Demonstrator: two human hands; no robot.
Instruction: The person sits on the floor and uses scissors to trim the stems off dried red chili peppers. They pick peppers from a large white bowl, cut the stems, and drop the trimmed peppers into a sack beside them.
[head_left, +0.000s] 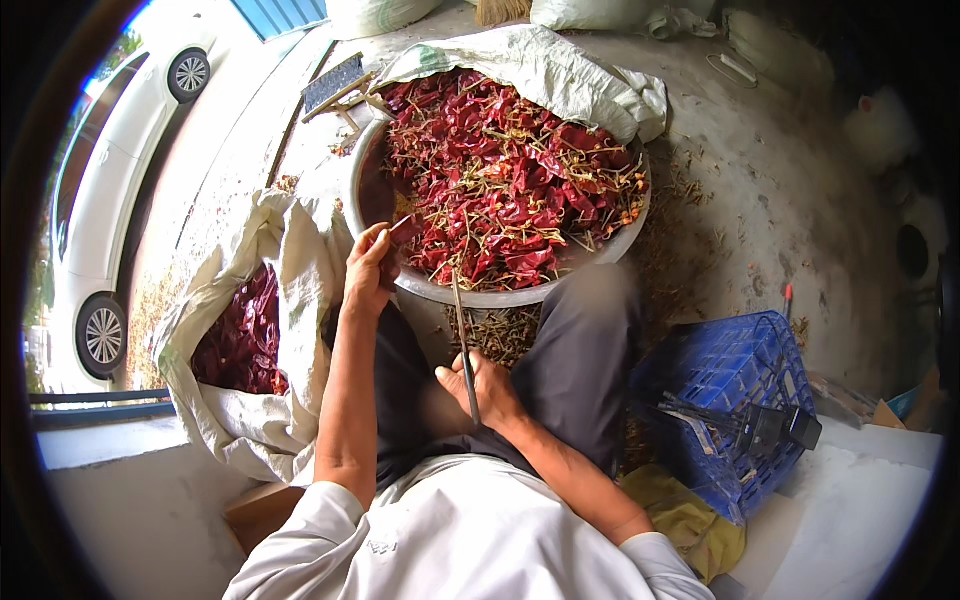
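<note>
Now the left hand (372, 265) pinches a chilli (404, 231) by the near-left rim of the basin (515, 298), while the right hand (490, 388) grips a tool (460, 325), its tip over the near edge. Open room separates the hands; heaped chillies (500, 170) fill the basin.

The head camera (a fisheye) looks down from nearby.

I'm wearing a white shirt (480, 540) w/ short sleeves (320, 512) ending approx. elbow-high, a sm. grey mark (382, 547) showing on its L front, & plain dk. trousers (585, 365), approx. charcoal in colour.
</note>
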